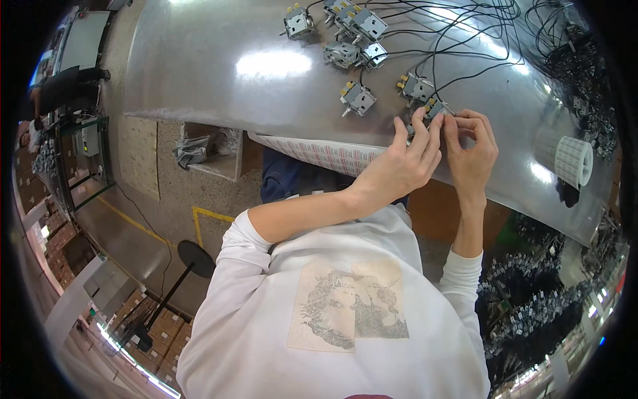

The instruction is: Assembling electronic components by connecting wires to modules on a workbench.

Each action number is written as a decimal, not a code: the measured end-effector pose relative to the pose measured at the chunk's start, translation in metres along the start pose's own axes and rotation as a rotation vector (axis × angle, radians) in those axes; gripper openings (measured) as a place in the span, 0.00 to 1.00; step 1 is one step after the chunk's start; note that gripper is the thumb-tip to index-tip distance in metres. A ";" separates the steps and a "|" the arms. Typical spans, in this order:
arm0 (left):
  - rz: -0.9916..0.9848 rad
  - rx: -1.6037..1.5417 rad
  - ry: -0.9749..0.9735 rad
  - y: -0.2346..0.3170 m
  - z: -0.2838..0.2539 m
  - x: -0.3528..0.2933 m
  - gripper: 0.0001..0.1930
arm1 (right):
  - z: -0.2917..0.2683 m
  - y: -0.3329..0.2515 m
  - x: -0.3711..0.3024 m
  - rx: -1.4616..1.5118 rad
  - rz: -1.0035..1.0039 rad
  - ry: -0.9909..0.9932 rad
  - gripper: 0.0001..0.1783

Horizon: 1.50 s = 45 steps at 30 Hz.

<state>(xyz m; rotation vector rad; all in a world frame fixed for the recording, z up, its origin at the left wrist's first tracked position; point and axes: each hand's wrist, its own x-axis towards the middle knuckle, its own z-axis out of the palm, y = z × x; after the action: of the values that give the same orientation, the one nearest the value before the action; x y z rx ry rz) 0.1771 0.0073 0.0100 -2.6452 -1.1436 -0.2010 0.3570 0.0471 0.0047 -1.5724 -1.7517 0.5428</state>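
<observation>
A small grey metal-and-plastic unit with yellow tabs (438,106) is held at the near edge of the metal table. My left hand (405,156) reaches in from the left with its fingertips closed on the unit's near side. On its right side, the thumb and bent fingers of my right hand (473,149) pinch the same unit. My fingers hide most of its lower part. Just beyond it lies a similar unit (417,87) with a black cable. Another unit (357,98) sits to the left, apart from my hands.
More units (355,23) lie at the far side, their black cables (478,36) running right into a dark bundle (578,60). A label roll (575,161) stands at right. A printed label sheet (325,151) hangs along the table edge (199,120); a box (229,156) sits below.
</observation>
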 end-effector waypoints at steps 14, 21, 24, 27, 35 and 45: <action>-0.048 -0.203 0.076 -0.009 0.005 -0.010 0.14 | 0.003 -0.006 -0.002 0.136 0.249 0.017 0.14; -0.447 -0.885 0.245 -0.050 -0.030 -0.024 0.09 | -0.004 -0.029 -0.030 0.461 0.205 -0.040 0.16; -0.550 -1.049 0.247 -0.076 -0.043 -0.025 0.08 | 0.013 -0.058 -0.041 0.648 0.084 -0.094 0.27; -0.540 -1.141 0.110 -0.098 -0.048 -0.029 0.09 | 0.032 -0.072 -0.049 0.701 0.110 -0.125 0.32; -0.632 -1.206 -0.153 -0.132 -0.054 -0.034 0.15 | 0.047 -0.074 -0.058 0.714 0.280 -0.284 0.13; -0.596 -1.303 -0.229 -0.132 -0.040 -0.039 0.14 | 0.042 -0.060 -0.051 0.535 0.415 -0.457 0.14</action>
<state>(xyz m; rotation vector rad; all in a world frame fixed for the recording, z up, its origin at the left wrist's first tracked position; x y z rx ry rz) 0.0535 0.0556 0.0629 -3.1942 -2.5056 -1.0964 0.2856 -0.0070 0.0082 -1.4831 -1.3961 1.5352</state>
